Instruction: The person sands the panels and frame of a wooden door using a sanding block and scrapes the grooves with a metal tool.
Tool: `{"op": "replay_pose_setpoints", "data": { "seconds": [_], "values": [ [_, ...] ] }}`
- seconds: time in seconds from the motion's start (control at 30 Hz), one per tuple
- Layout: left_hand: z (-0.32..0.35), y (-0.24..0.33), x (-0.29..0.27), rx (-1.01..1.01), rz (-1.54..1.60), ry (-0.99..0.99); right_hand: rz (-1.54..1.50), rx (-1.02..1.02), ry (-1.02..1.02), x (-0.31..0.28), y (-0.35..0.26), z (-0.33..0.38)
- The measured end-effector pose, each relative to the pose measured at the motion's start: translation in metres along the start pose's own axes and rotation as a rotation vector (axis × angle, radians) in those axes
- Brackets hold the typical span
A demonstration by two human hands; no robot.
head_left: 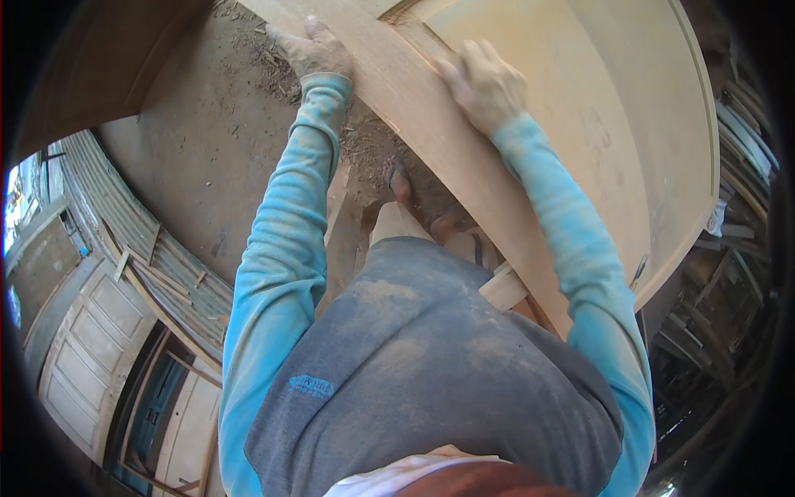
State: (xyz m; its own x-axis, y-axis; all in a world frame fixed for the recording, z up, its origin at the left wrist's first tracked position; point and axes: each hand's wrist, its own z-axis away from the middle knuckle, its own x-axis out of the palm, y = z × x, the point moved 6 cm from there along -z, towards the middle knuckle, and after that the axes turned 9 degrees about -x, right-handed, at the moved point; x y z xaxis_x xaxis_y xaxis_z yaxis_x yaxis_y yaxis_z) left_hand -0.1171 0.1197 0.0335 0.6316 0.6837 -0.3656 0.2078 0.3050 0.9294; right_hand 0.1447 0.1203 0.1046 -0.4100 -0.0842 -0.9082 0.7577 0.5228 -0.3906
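Leaning over a large pale wooden panel (604, 157), a person in light blue sleeves works beside me with both bare hands. A long flat board (447, 141) runs slantwise along the panel's near side, from the far end down toward the waist, so I take it that standing this close keeps both its edges within reach. The left hand (316, 55) lies at the board's outer edge, fingers spread and apart, clamped on nothing that I can see; perhaps it serves as a brace there, though its underside is hidden. The right hand (489, 87) sits over the board's inner edge, where the board meets the panel, its fingers bent and a little blurred. Whether they close on something small, I cannot tell. That bent, downward shape suggests pressure on the wood.

Smooth and evenly toned, the panel has faint darker smudges. Near the waist a short wooden block (503, 288) juts out beside the board, possibly part of a support.

Below, shavings (277, 70) litter the brown floor (186, 124). Corrugated sheeting (124, 190) curves along the left, with a whitish panelled door (95, 348) beyond it, and loose timber (741, 186) crowds the shadowy right side.
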Motion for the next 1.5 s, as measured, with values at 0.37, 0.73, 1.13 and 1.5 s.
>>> {"op": "replay_pose_setpoints", "data": {
  "seconds": [0.37,0.73,1.13,1.5],
  "values": [
    [-0.004,-0.005,-0.003,-0.008,0.053,0.031,0.015,0.038,0.043,-0.032,0.021,0.100],
    [-0.006,-0.017,-0.006,-0.002,0.075,-0.031,-0.010,-0.012,0.033,-0.033,0.006,0.086],
    [-0.017,-0.013,0.006,0.002,-0.053,-0.021,-0.052,-0.044,0.099,-0.014,-0.001,0.015],
    [-0.023,-0.011,-0.002,-0.106,-0.192,0.038,-0.069,-0.138,0.090,-0.015,0.001,0.049]
  ]
}}
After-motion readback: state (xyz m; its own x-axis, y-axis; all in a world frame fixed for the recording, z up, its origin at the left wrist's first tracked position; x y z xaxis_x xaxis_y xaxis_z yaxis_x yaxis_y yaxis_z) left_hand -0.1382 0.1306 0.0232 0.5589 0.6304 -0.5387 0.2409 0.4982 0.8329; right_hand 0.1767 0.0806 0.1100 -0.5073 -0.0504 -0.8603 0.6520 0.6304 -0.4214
